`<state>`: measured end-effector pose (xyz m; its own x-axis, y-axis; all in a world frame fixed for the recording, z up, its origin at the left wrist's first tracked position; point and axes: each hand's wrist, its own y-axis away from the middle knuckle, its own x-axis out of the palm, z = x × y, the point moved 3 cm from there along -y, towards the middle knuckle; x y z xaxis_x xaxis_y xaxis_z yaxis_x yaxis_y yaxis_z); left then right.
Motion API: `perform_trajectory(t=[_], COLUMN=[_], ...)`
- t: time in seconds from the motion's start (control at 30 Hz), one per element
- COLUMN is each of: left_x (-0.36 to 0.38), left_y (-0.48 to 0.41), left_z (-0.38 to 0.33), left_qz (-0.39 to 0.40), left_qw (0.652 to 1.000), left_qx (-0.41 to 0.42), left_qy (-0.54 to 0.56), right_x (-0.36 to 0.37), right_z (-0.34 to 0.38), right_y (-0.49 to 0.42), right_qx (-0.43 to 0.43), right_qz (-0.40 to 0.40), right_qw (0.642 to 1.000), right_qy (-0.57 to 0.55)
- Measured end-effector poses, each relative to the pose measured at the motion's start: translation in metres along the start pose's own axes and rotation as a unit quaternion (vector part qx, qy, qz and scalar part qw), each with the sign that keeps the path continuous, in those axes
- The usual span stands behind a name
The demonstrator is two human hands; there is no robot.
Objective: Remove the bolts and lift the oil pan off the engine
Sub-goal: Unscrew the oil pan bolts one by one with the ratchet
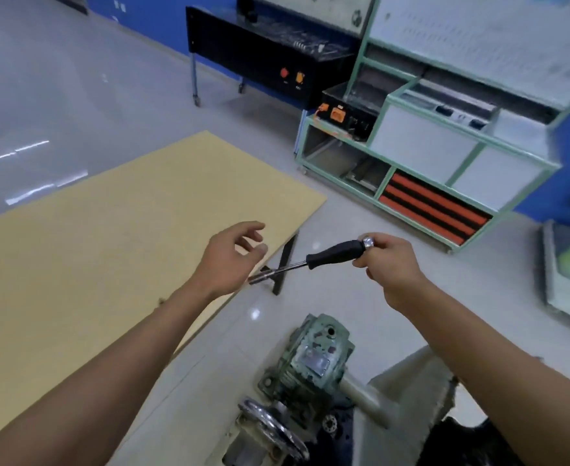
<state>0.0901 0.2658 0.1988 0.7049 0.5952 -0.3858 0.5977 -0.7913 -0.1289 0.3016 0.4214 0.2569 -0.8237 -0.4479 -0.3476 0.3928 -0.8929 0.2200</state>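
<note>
At the far left, the pale glossy floor (41,95) carried streaks of reflected light. Next to it, a tan tabletop (108,230) filled the left half of the view, and the person's left forearm stretched above it. The left hand (229,260) hung over the table's right edge. Its fingers were loosely curved and apart from the thumb, and it held nothing. Just below its palm, not visibly touching it, was the steel socket tip (255,280) of a socket driver (335,252). The thin shaft crossed in front of a black table leg (285,264) and rose rightward into a black handle.

The right hand (391,264) pinched the butt end of that handle between thumb and fingertips, beside the chrome cap. The tool therefore lay nearly level in the air between the two hands, socket end toward the left hand.

Below the hands, well apart from the tool, stood a worn green gearbox (314,358). A chrome handwheel (273,428) sat at its near side and a beige shaft (364,395) ran off to the right. A dark mass (462,445) lay at the bottom edge under the right forearm. Whether it was the engine or the oil pan could not be told, and no bolts could be made out.

Further back, a black wheeled cabinet (277,52) with a red and an orange button stood against the blue wall. To the right was a green-framed bench (418,139) with an orange-and-black striped panel (435,210) in its lower bay.
</note>
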Motion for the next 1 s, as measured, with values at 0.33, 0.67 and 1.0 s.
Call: perform_trajectory(t=[0.33,0.67,1.0], left_x=[0.248,0.465,0.546], left_y=[0.092,0.268,0.321], left_z=[-0.313,-0.413,-0.407], left_qz=[0.328,0.488,0.443], left_qw=[0.896,0.820,0.854], left_qx=[0.298,0.269,0.249], left_qy=[-0.004,0.133,0.107], right_x=[-0.300,-0.511,-0.575], right_z=[0.018,-0.067,-0.136], right_y=[0.151,0.335,0.353], right_qx=[-0.152,-0.088,-0.103], right_qz=[-0.226,-0.224,-0.192], right_qw=[0.955,0.823,0.822], right_qy=[0.116,0.514,0.526])
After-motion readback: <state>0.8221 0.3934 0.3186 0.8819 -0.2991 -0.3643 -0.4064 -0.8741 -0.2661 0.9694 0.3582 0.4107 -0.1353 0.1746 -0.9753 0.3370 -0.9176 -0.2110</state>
